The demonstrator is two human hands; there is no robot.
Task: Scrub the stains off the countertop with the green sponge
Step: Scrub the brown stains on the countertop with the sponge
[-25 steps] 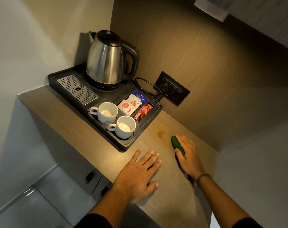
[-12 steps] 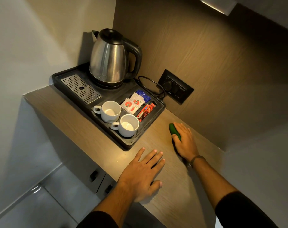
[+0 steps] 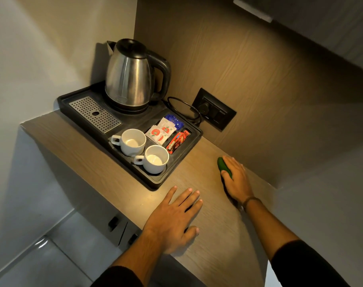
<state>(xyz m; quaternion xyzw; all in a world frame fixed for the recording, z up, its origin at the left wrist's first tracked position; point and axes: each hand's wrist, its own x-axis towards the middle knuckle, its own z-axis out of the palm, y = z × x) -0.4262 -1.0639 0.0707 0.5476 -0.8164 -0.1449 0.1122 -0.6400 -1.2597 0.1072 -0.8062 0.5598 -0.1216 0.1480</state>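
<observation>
Wood-grain countertop (image 3: 197,183) is lying under both palms: I'm pressing my right hand (image 3: 236,179) onto the green sponge (image 3: 223,165), left hand (image 3: 174,216) resting spread flat nearer.

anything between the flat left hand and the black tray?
Nothing: in the head view only bare wood-grain countertop separates the left hand from the black plastic tray.

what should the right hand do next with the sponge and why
Probably keep pressing and rub the green sponge in short strokes where it sits. The right hand covers it flat on the countertop, no stain shows beside it, and the left hand braces nearby.
</observation>
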